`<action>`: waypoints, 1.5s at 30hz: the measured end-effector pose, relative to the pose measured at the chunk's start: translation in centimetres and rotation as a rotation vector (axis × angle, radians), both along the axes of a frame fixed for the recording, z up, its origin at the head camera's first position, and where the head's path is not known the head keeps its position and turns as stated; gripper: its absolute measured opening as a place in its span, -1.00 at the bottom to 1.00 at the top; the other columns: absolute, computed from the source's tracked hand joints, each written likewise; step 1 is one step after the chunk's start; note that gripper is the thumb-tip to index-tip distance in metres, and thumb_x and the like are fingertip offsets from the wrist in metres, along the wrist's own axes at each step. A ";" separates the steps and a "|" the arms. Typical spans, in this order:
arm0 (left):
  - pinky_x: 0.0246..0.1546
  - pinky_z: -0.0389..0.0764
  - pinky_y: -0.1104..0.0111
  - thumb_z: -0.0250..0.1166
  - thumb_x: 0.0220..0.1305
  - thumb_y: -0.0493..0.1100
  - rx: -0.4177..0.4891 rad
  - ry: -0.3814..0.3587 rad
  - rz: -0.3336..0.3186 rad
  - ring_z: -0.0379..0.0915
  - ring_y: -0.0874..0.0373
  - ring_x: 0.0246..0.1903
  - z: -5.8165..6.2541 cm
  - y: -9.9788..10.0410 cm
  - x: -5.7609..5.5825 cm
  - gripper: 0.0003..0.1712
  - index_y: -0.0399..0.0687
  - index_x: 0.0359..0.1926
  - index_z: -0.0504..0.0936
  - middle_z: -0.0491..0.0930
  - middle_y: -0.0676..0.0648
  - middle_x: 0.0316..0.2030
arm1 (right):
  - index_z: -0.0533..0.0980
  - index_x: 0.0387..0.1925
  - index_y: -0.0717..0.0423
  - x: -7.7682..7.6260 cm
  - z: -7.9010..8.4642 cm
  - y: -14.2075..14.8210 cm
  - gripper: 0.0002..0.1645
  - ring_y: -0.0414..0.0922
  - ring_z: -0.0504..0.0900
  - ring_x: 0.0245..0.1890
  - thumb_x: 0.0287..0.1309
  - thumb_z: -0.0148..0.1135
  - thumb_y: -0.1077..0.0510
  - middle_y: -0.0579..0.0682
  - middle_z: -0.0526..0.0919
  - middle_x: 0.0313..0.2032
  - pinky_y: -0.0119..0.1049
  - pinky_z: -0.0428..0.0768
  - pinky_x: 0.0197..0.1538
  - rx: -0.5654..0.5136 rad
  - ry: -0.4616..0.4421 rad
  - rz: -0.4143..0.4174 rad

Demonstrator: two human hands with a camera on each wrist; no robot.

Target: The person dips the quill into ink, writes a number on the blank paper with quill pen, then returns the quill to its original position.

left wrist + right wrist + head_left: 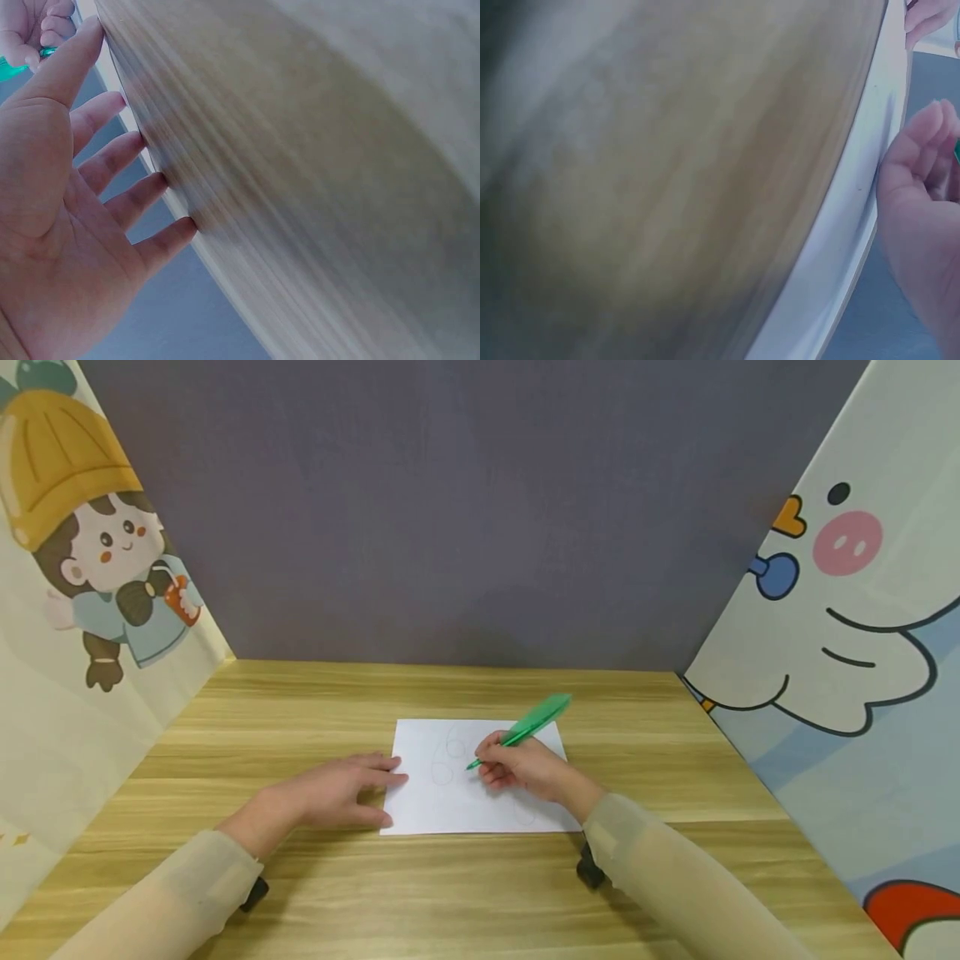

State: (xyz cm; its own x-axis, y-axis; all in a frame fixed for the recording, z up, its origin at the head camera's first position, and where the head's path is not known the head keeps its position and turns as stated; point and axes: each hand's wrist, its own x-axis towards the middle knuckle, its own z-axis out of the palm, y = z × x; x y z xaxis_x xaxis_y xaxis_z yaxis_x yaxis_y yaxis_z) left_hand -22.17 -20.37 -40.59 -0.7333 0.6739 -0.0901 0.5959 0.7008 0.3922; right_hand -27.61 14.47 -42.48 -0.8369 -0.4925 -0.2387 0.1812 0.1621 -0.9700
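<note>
A white sheet of paper lies on the wooden table, bearing faint pencil-thin curved marks that look like sixes. My right hand pinches a green feather-topped pen, its tip close over the middle of the sheet. In the right wrist view the right hand shows curled fingers beside the paper's edge, with only a sliver of green visible. My left hand rests with spread fingers at the sheet's left edge. The left wrist view shows the left hand with straight, parted fingers, fingertips down at the surface.
The wooden table runs back to a dark grey panel. Side panels with cartoon pictures stand at left and right. Small black devices sit under both wrists.
</note>
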 end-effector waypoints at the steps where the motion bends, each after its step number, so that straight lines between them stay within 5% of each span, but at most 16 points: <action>1: 0.57 0.35 -0.30 0.46 0.44 0.25 0.002 0.003 -0.003 0.22 -0.36 0.63 0.0 0.0 0.0 -0.17 -0.05 0.55 0.55 0.36 -0.22 0.64 | 0.61 0.02 0.27 0.0 0.0 0.0 -0.77 -0.16 0.74 -0.29 0.59 0.22 0.16 0.00 0.76 -0.28 -0.32 0.81 -0.13 -0.001 0.000 0.006; 6: 0.56 0.36 -0.30 0.45 0.44 0.26 0.002 0.004 -0.002 0.23 -0.36 0.63 0.0 0.0 0.0 -0.17 -0.04 0.55 0.55 0.36 -0.22 0.64 | 0.57 0.22 0.50 0.4 -0.1 -0.1 -0.56 -0.14 0.81 -0.24 0.61 0.17 0.17 0.07 0.81 -0.20 -0.24 0.87 -0.06 0.021 0.022 0.013; 12: 0.57 0.35 -0.30 0.45 0.44 0.25 0.002 0.006 -0.003 0.23 -0.36 0.63 -0.2 0.0 -0.1 -0.18 -0.05 0.55 0.56 0.36 -0.23 0.64 | 0.61 0.21 0.47 1.6 -0.2 -0.7 -0.58 -0.15 0.84 -0.23 0.62 0.20 0.16 0.20 0.85 -0.12 -0.22 0.88 -0.04 0.068 0.035 -0.076; 25: 0.58 0.32 -0.33 0.44 0.46 0.23 0.003 -0.012 0.014 0.18 -0.39 0.64 -0.1 -0.1 0.1 -0.18 -0.07 0.56 0.54 0.32 -0.24 0.66 | 0.60 0.19 0.42 4.5 0.2 -1.9 -0.62 -0.18 0.85 -0.24 0.61 0.22 0.17 0.20 0.85 -0.11 -0.27 0.87 -0.06 -0.001 -0.023 -0.304; 34: 0.59 0.31 -0.32 0.44 0.46 0.23 -0.001 -0.026 0.028 0.16 -0.37 0.66 0.0 -0.1 0.2 -0.18 -0.04 0.57 0.53 0.31 -0.21 0.67 | 0.58 0.25 0.42 5.1 -0.6 -1.6 -0.61 -0.18 0.85 -0.19 0.57 0.25 0.23 0.21 0.86 -0.05 -0.31 0.85 0.00 -0.024 -0.028 -0.261; 45: 0.58 0.30 -0.35 0.44 0.46 0.25 -0.007 -0.026 0.026 0.15 -0.36 0.66 -0.1 0.0 0.1 -0.17 -0.02 0.58 0.52 0.30 -0.20 0.67 | 0.59 0.24 0.42 5.2 -1.2 -1.6 -0.62 -0.19 0.84 -0.22 0.52 0.30 0.29 0.16 0.87 -0.13 -0.34 0.85 -0.07 -0.045 -0.021 -0.304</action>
State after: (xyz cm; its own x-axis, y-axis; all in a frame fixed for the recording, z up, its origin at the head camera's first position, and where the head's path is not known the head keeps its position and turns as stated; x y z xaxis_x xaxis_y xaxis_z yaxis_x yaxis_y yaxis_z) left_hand -22.07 -20.41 -40.70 -0.7476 0.6543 -0.1139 0.5675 0.7184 0.4024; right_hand -22.44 12.89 -43.67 -0.9425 -0.2311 -0.2413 0.2352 0.0544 -0.9704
